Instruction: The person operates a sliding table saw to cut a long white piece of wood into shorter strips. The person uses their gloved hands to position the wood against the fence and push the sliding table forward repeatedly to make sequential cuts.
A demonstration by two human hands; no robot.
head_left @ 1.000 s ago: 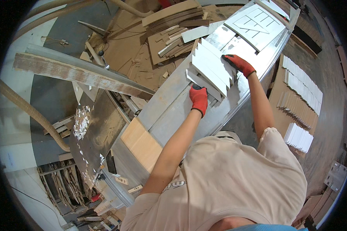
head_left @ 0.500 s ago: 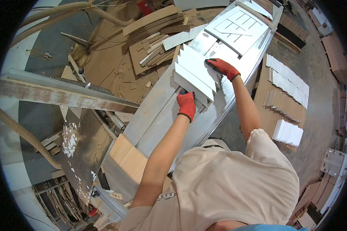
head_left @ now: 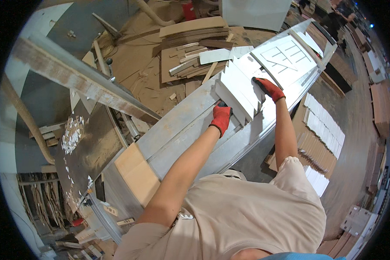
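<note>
A stack of white boards with slanted, stepped ends lies on a long grey metal worktable. My left hand, in a red glove with dark fingertips, is closed on the stack's near edge at the left. At the right end of the stack, my right hand in a matching glove grips the board ends, its fingertips partly hidden against them. Beyond it lies a white panel marked with dark lines. A pale wooden board sits at the table's near left part.
Cut boards are stacked in rows on the right. Wood strips and offcuts are heaped behind the table. A metal beam crosses at left, near a hose and white scraps. Another person appears far right.
The view has turned and shifted, moving the whole scene in the picture. Both hands stay on the stack of white boards, with little visible change in their hold.
</note>
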